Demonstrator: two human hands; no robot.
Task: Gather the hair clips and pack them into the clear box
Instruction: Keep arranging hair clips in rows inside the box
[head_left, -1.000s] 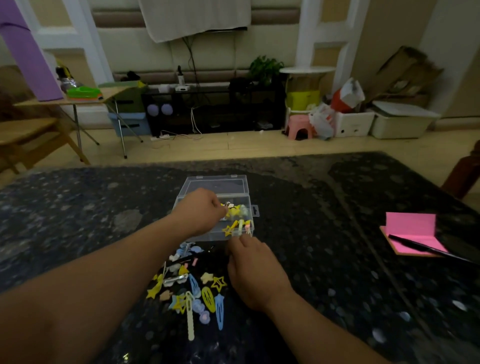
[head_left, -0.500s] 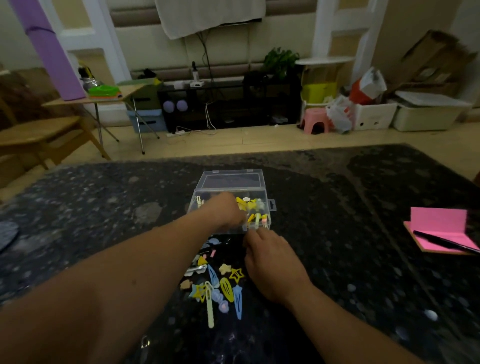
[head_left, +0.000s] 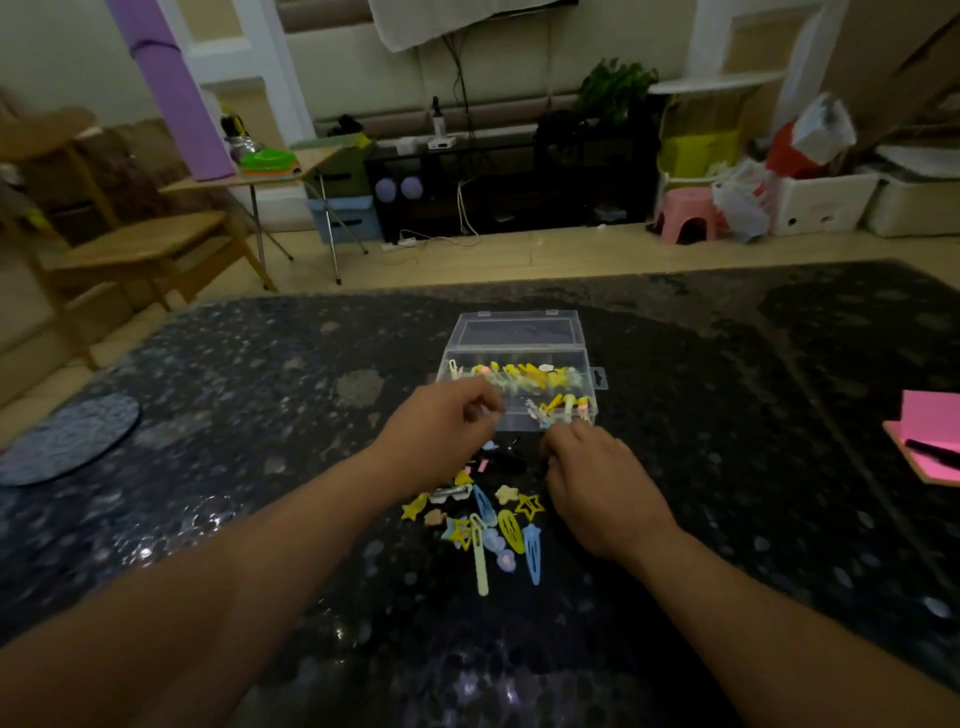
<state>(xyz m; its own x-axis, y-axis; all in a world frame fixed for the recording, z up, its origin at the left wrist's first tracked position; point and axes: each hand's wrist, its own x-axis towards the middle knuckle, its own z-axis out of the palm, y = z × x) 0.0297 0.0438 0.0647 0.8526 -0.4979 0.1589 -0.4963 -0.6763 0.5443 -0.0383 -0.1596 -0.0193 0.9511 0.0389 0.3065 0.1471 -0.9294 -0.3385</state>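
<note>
Many loose hair clips (head_left: 488, 519) were catalogued lying between the left hand (head_left: 447, 434) and the right hand (head_left: 597, 483), held apart with fingers curled, any grasp undeterminable, the open clear box (head_left: 517, 422) just beyond the fingertips; single pinches, laid flat beside those already packed, were judged best.

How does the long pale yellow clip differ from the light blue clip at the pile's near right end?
The pale yellow clip is a thin straight strip; the light blue clip is wider and tapers to a point. The pale yellow clip looks longer than the light blue clip and reaches nearer the camera. Both lie flat on the dark table, outside the clear box.
</note>
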